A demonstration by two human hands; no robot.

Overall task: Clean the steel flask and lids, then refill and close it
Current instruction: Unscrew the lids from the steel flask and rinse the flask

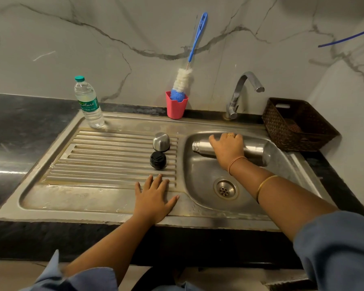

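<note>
Flask: the cylindrical steel flask (254,151) lies on its side in the steel sink basin (200,179), with its open mouth pointing left.
Right hand: the right hand (227,149) grasps the flask's middle, fingers curled over it.
Left hand: the left hand (153,199) is released, flat with fingers spread on the ridged steel drainboard (105,162).
Lids: the domed steel outer lid (161,141) and the round black plastic inner lid (158,160) stand close together on the drainboard, beside the basin.

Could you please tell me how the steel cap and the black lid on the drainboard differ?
The steel cap is shiny metal; the black lid is matte black. The steel cap looks taller and sits farther back; the black lid is squatter and nearer. Both stand on the drainboard.
</note>
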